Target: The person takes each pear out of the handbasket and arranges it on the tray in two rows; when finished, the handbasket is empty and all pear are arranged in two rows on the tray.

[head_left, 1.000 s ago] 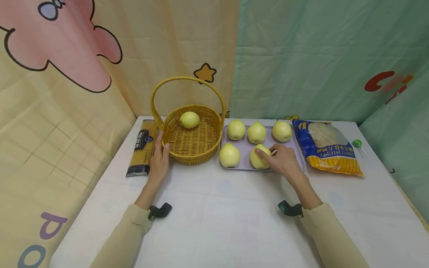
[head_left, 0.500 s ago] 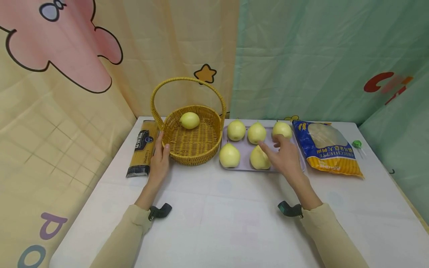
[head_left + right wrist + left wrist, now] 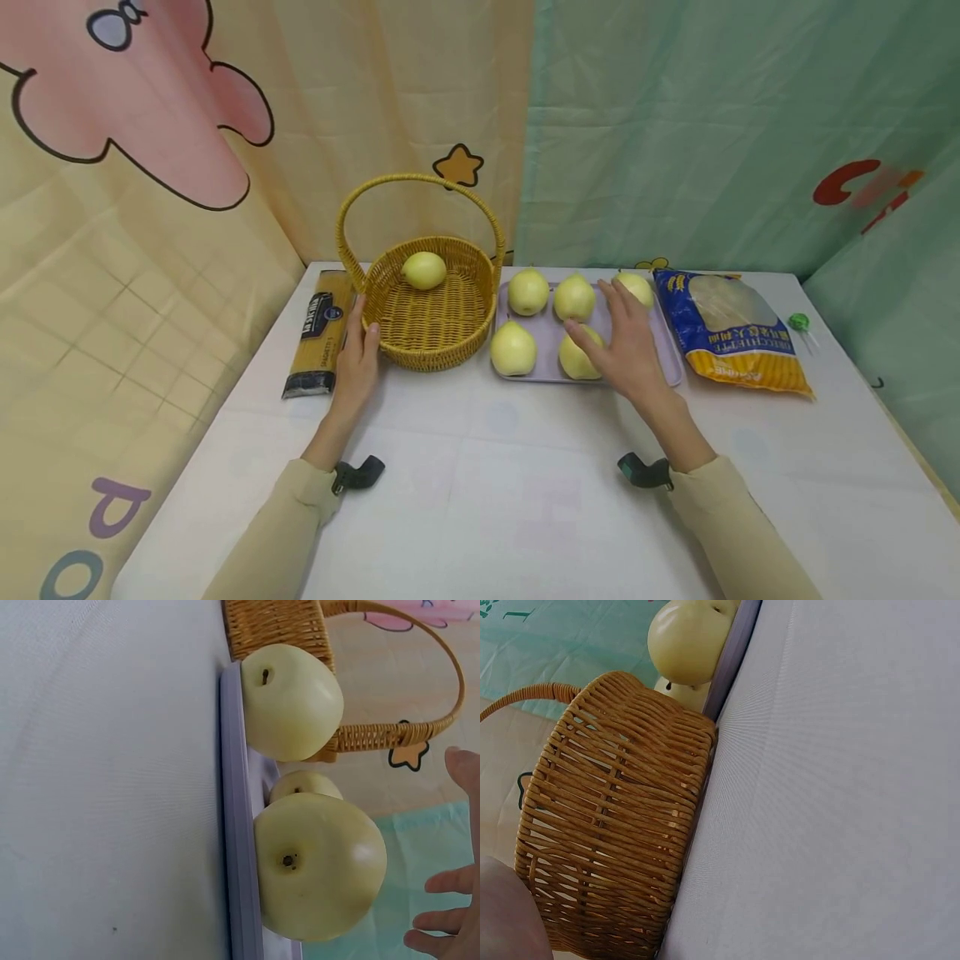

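Observation:
At the left of the head view stands a round wicker basket with a tall handle and one pale yellow-green pear inside. My left hand rests against its left side, fingers lying along the wall; the left wrist view shows only a bit of this hand at the lower left. Several more pears sit on a lilac tray right of the basket. Over the tray's near right pear hovers my right hand, fingers spread and holding nothing. In the right wrist view a gap separates those fingers from the pear.
A spaghetti pack lies left of the basket, close to my left hand. Right of the tray are a blue and yellow pasta bag and a green lollipop. Curtains hang behind the white table.
My right hand has let go of the near right pear, lifted off it and spread its fingers. That pear stays on the tray. My left hand has kept its place at the basket.

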